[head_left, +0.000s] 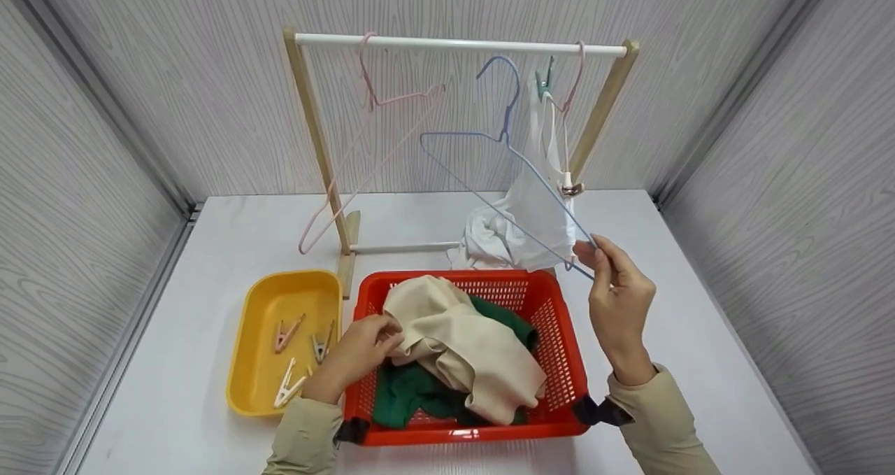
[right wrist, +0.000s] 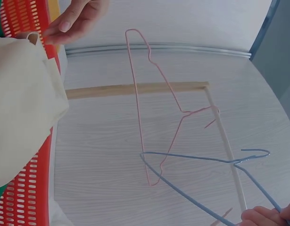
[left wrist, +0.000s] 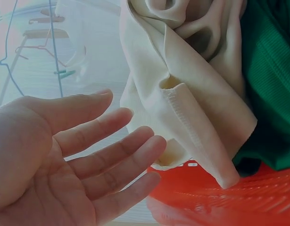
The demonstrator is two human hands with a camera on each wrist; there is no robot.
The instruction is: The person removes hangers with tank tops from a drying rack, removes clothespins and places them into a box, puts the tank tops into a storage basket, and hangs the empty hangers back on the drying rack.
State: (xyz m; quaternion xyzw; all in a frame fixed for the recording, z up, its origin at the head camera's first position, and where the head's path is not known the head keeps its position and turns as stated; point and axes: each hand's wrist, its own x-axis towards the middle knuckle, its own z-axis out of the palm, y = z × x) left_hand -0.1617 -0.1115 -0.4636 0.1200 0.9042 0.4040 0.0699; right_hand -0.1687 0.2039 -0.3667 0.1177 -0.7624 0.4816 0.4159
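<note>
My right hand pinches one lower corner of a blue wire hanger, holding it up with its hook raised in front of the rack. In the right wrist view, fingertips grip the hanger at the bottom right. My left hand is by the left rim of a red basket, next to a cream garment. The left wrist view shows that hand palm up, fingers extended and loosely bent, beside the garment's stitched edge. Green cloth lies under the cream garment in the basket.
A rack with a white rail stands behind the basket. On it hang a pink hanger at left and a white garment at right, with a green clip. A yellow tray holds several clothespins.
</note>
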